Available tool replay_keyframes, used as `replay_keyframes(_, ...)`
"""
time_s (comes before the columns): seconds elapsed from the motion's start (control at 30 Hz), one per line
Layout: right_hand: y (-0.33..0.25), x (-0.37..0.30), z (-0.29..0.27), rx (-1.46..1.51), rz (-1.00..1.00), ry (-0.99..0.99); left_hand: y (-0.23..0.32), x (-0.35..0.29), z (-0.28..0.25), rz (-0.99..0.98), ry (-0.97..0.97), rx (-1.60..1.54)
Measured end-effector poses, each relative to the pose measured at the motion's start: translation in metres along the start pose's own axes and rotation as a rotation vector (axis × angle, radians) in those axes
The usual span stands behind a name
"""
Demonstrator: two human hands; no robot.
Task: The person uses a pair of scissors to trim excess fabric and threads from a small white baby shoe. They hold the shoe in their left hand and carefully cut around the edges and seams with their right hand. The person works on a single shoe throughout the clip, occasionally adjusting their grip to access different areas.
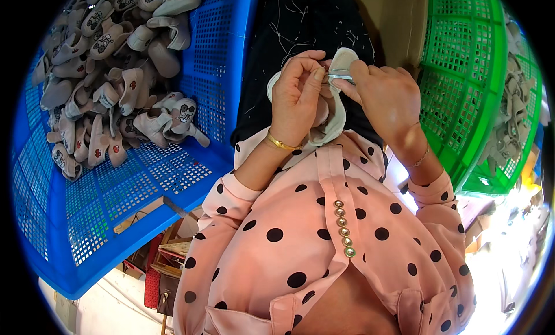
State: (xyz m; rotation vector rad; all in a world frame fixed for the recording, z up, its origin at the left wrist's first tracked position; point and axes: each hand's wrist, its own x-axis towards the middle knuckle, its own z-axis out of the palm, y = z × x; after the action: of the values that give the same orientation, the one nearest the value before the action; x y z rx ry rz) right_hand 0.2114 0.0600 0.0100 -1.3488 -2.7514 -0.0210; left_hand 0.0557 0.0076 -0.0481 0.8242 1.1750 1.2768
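Over my lap, my left hand [296,98] is closed on a small pale fabric shoe [334,124], fingertips pinched near its upper part. Part of the shoe is hidden behind my fingers and wrist. In my right hand [388,98] is a slim silver two-pronged tool [340,74], which looks like tweezers or thread snips. Its tips meet my left thumb and forefinger beside the shoe. Whatever lies between those fingertips is too small to make out.
To the left, a blue plastic crate [217,63] holds a heap of small pale shoes [104,45] with printed motifs. Green plastic crates [462,74] stand at the right, with more pale pieces. Loose thread ends [280,37] lie on my black trousers [315,17].
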Motion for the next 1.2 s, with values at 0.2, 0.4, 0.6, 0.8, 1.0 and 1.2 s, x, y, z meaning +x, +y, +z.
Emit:
replay_keyframes(0.2,0.009,0.0,0.014,0.031,0.015,-0.088,0.001,0.001,0.0,-0.036,0.035,-0.085)
replay_keyframes(0.4,0.011,-0.005,0.021,0.766,0.511,-0.061,0.017,-0.001,-0.015,-0.233,0.031,-0.203)
replay_keyframes(0.6,0.013,-0.01,0.028,1.452,0.675,-0.215,0.029,0.018,-0.036,0.287,0.131,0.706)
replay_keyframes(0.8,0.006,-0.006,0.013,1.56,0.552,-0.257,0.044,0.015,-0.02,-0.289,-0.288,0.222)
replay_keyframes(1.0,0.002,-0.01,-0.009,0.75,0.263,0.135,0.065,0.005,-0.026,-0.444,-0.071,0.008)
replay_keyframes(1.2,-0.007,-0.005,-0.028,0.283,0.033,-0.022,0.073,-0.006,-0.031,-0.506,0.012,-0.079)
